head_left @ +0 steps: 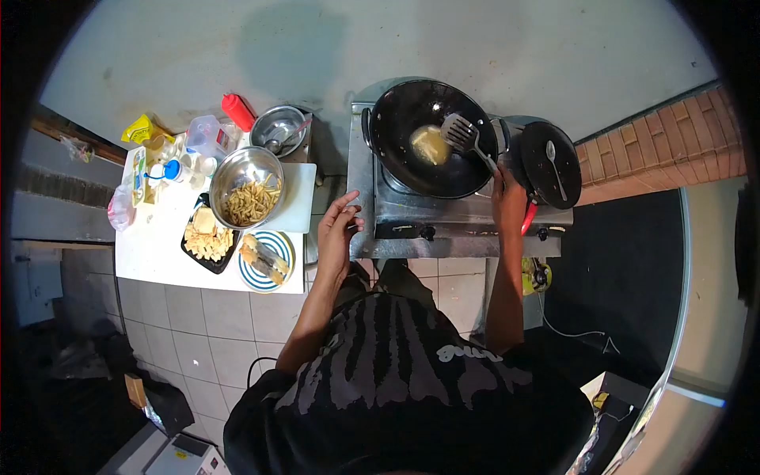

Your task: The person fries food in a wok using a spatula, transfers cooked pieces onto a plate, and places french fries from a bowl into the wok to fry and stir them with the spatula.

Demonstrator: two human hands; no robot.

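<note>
The step in hand looks like tending what lies in the black wok on the steel stove: a pale yellow patch, perhaps oil or something melting, sits in the bottom, just beside the blade of a slotted turner. The right hand is closed around the turner's handle near the wok's right side, so that the blade reaches in over the inner wall. The left hand is held near the stove's left front corner, fingers loosely curled and parted, with nothing visible in its grasp; whether it touches the metal edge I cannot tell. To the right, a smaller black pan carries a metal spoon. On the white counter at left, a steel bowl holds cut yellowish strips, near a black tray of pale pieces and a blue-ringed plate bearing more food. As a judgement, any next stroke calls for a firm grip on the turner and a low, flat blade, with the wrist clear of the wok's rim.
</note>
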